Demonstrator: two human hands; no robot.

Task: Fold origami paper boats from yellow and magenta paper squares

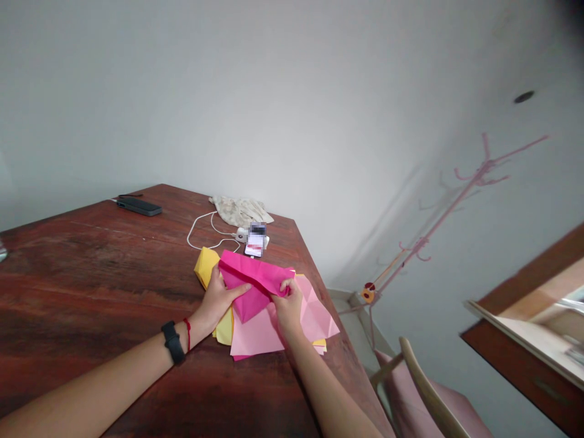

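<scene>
the magenta paper [246,302] is just on the near side of the phone [254,240], held up over pale pink sheets [314,316] that lie on the wooden table [114,274]. a yellow folded paper [207,263] is to the near left of the phone, beside the left hand [221,299]; a white cloth [239,211] is beyond the phone, and a white cable [195,224] loops to its left.

the hands are apart, both gripping the magenta paper: the left has its thumb on the front face at the left side, and the right [289,307] pinches the upper layer near the right end. fingers behind the paper can't be seen.

the upper layer stands off the lower one, so the fold looks loose. to work it well, i'd steady the lower layer with the left thumb and use only light tension on the right, since a hard pull could skew or tear the paper. matching edges and corners before pressing matters most, then running a fingertip from the middle outward, ideally with the paper flat on firm wood, as the loose sheets beneath might slide and soften the crease
</scene>
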